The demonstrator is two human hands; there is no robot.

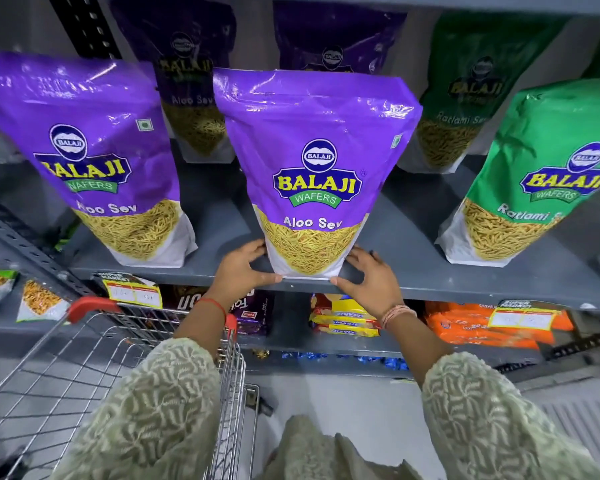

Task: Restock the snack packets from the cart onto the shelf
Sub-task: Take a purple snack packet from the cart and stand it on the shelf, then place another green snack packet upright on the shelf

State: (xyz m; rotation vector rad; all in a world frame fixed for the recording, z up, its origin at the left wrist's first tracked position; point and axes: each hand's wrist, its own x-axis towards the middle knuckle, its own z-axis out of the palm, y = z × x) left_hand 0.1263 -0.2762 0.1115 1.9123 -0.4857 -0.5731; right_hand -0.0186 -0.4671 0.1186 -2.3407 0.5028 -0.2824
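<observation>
A purple Aloo Sev packet (314, 168) stands upright at the front edge of the grey shelf (413, 237). My left hand (245, 268) grips its lower left corner and my right hand (366, 275) grips its lower right corner, thumbs under the base. Another purple Aloo Sev packet (94, 157) stands to the left, and a green Ratlami Sev packet (534, 181) stands to the right. More purple and green packets stand in the row behind. The wire cart (94, 368) with a red handle sits at the lower left; its visible basket looks empty.
Yellow price tags (132, 292) hang from the shelf edge. The lower shelf holds biscuit packs (347, 318) and orange packets (482, 327). A perforated grey upright (25, 244) bounds the shelf on the left, with small snack packets (39, 299) beyond it.
</observation>
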